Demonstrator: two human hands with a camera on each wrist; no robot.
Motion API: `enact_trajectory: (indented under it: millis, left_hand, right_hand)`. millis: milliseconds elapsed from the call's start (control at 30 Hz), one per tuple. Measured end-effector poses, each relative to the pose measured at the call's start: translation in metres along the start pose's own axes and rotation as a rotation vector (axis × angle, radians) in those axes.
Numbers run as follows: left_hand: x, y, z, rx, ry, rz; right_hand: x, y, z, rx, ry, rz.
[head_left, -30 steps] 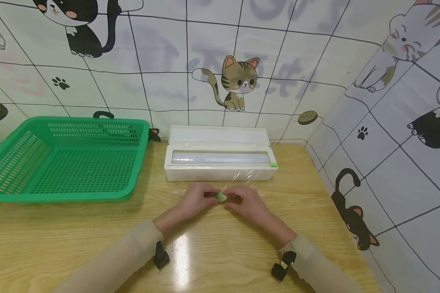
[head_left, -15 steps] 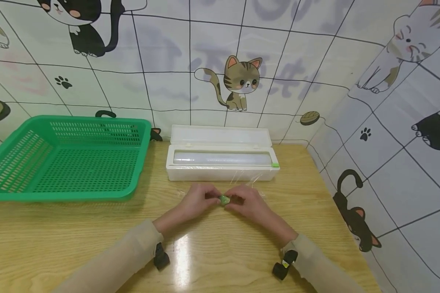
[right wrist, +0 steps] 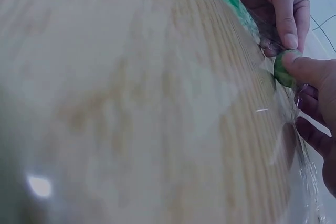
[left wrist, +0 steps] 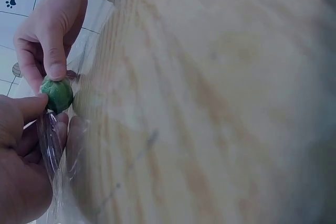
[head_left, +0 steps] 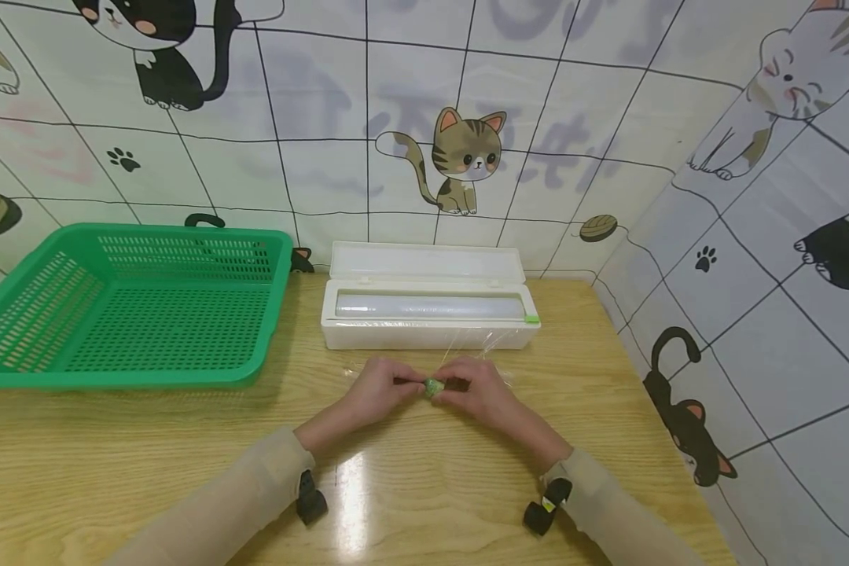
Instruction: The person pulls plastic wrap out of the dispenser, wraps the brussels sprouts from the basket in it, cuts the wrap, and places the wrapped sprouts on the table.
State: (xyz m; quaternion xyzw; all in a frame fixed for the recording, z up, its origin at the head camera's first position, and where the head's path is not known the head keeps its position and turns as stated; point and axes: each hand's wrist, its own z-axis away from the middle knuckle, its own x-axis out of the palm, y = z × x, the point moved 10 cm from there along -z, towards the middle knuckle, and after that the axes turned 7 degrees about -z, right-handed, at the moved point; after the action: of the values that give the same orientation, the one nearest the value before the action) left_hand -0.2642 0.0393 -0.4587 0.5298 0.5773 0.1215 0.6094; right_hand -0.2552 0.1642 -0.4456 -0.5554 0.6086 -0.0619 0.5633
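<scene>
Between both hands is a small green Brussels sprout (left wrist: 58,95), with clear cling film (left wrist: 50,142) around it and trailing below. My left hand (head_left: 384,391) pinches it from the left with thumb and fingers. From the other side, the thumb and fingers of my right hand (head_left: 483,393) pinch it too. In the right wrist view the right thumb lies over the sprout (right wrist: 284,72) and hides part of it. The film spreads over the wooden table (head_left: 424,487) close under the hands.
Just behind the hands stands a white cling film dispenser (head_left: 431,338), lid raised, film roll (head_left: 428,306) inside and a green slider at its right end. A green plastic basket (head_left: 255,369) sits at the left. Cat-patterned wall covering borders the back and right.
The sprout has turned a little and shifted slightly right in the head view, and the left fingertips have come closer against it. Both hands otherwise stay in place.
</scene>
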Motion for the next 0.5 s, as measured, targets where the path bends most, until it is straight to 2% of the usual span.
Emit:
enact_trajectory:
  millis: [100,200,300,367,433,500]
  left_hand:
    - [-0.003,0.001,0.001,0.001,0.025,-0.034]
    - [-0.009,0.006,0.003,0.025,0.074,-0.111]
    - [-0.012,0.018,0.004,0.099,0.113,-0.257]
    - [-0.011,0.023,0.004,0.131,0.119,-0.319]
    - [-0.009,0.024,0.003,0.137,0.112,-0.338]
    - [-0.007,0.019,0.001,0.105,0.098,-0.292]
  right_hand:
    - [0.002,0.005,-0.001,0.039,-0.017,-0.006]
    - [0.004,0.008,-0.002,0.071,-0.038,-0.001]
    - [0.005,0.007,-0.004,0.081,-0.060,0.009]
    - [0.006,0.007,-0.006,0.091,-0.080,0.011]
    - [0.007,0.007,-0.008,0.101,-0.102,0.020]
    - [0.008,0.007,-0.008,0.107,-0.117,0.035]
